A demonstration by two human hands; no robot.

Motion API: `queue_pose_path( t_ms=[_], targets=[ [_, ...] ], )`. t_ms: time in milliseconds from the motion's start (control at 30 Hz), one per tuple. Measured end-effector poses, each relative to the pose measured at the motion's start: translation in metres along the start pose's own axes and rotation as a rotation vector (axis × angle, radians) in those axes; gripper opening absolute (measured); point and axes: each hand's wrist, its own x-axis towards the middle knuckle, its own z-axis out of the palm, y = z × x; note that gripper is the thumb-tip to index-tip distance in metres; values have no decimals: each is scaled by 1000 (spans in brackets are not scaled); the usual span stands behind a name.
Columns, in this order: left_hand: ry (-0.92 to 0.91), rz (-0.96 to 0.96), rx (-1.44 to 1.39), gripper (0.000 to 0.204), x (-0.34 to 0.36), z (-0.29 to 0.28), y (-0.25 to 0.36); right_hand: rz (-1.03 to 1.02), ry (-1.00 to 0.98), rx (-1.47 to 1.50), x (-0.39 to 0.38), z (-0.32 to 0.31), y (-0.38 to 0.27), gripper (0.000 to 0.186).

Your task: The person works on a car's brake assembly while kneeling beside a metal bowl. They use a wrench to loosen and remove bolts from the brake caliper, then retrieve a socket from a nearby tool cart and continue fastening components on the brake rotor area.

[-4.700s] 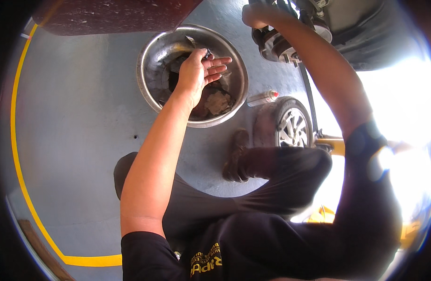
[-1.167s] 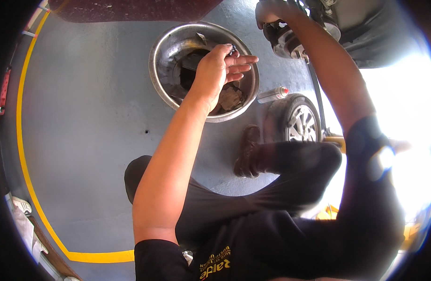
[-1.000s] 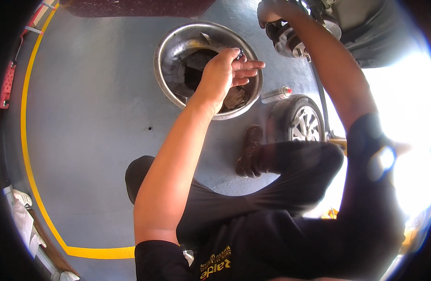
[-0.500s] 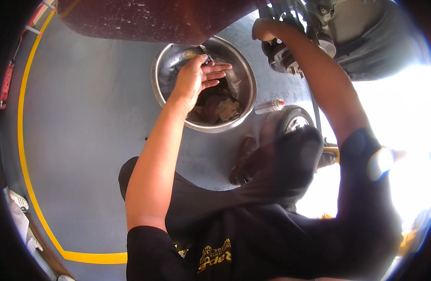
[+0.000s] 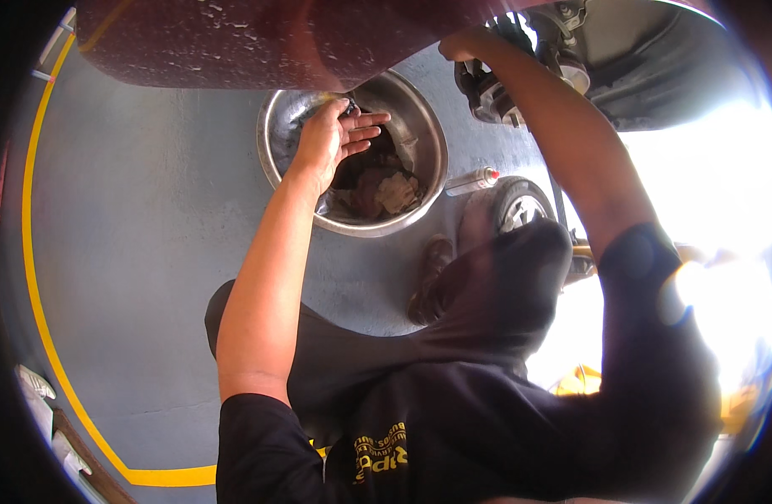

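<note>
My left hand [image 5: 325,139] is over a round metal basin [image 5: 440,160]. Its thumb and index finger pinch a small dark piece [image 5: 350,107], too small to identify, while the other fingers stretch out. Inside the basin lie crumpled rags [image 5: 396,193] and darker contents I cannot make out. My right hand [image 5: 468,44] reaches up to the brake and hub assembly [image 5: 497,99] in the wheel well. Its fingers look curled, but their tips and whatever they grip are hidden.
Maroon car bodywork [image 5: 226,42] overhangs the basin's far edge. A spray can with a red top [image 5: 472,180] and a wheel [image 5: 523,204] lie by my knee. My boot [image 5: 426,281] is close to the basin. A yellow floor line [image 5: 29,227] runs along the left.
The view has shifted slightly, so the basin and both hands appear a little further left and more bodywork shows. Both hands keep nearly the same pose; the pinched piece stays in my left hand.
</note>
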Motion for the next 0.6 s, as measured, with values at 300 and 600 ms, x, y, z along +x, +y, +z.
queue_pose_path(
  t_ms=[300,600],
  targets=[
    [7,-21,8,23,-22,-6,-1,105,176,304,22,10,26,21],
    [-55,-10,0,24,-12,1,-10,-62,4,328,0,-4,18,21]
  ],
)
